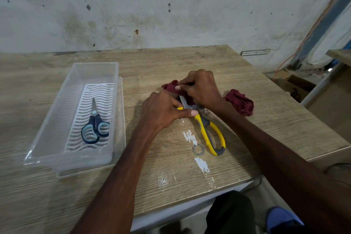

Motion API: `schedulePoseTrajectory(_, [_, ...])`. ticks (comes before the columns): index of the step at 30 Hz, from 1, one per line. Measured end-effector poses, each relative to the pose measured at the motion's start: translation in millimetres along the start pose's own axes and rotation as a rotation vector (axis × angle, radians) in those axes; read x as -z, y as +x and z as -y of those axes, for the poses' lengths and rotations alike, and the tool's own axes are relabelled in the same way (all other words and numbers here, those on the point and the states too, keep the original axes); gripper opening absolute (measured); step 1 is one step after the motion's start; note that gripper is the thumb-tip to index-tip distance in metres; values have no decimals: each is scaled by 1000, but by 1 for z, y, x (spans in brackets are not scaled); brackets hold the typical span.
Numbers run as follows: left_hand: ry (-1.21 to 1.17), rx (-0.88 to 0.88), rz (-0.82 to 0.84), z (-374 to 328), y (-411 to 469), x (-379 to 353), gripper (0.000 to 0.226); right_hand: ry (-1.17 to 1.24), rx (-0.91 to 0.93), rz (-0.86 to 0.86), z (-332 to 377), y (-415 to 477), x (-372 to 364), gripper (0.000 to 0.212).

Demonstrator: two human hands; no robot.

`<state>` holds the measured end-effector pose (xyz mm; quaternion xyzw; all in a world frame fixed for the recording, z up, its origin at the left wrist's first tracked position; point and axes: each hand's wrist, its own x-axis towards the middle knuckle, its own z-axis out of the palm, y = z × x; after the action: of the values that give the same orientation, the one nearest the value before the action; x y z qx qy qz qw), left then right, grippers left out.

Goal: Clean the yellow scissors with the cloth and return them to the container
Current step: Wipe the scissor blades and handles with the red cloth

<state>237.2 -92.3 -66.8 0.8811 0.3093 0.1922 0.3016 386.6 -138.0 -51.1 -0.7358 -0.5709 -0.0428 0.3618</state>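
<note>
The yellow scissors [210,133] lie on the wooden table [171,167], yellow-and-grey handles pointing toward me, blades pointing away. My left hand [161,112] grips them near the pivot, thumb along the handle's top. My right hand [201,87] pinches the dark red cloth [171,86] around the blades; only a short strip of bare blade shows between the hands. Another bunched part of the cloth [240,101] lies to the right of my right wrist. The clear plastic container [57,119] stands at the left.
Inside the container, blue scissors [95,127] lie on a white slatted insert [106,91]. The container sits on its clear lid [121,119]. White paint marks dot the table near its front edge. A wall runs behind the table; the table's right edge drops to a cluttered floor.
</note>
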Motion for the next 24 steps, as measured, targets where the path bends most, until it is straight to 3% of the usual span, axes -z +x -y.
schedulePoseTrajectory(6, [-18, 70, -23, 0, 5, -1, 45, -3, 78, 58, -6, -32, 14, 10])
schedulePoseTrajectory(15, [4, -21, -21, -2, -2, 1, 41, 53, -43, -21, -6, -9, 0, 12])
schedulePoseTrajectory(20, [4, 72, -39, -4, 0, 0, 43, -45, 86, 63, -5, -31, 12, 7])
schedulePoseTrajectory(24, [29, 37, -50, -5, -3, -1, 39, -34, 56, -15, -3, -19, -2, 6])
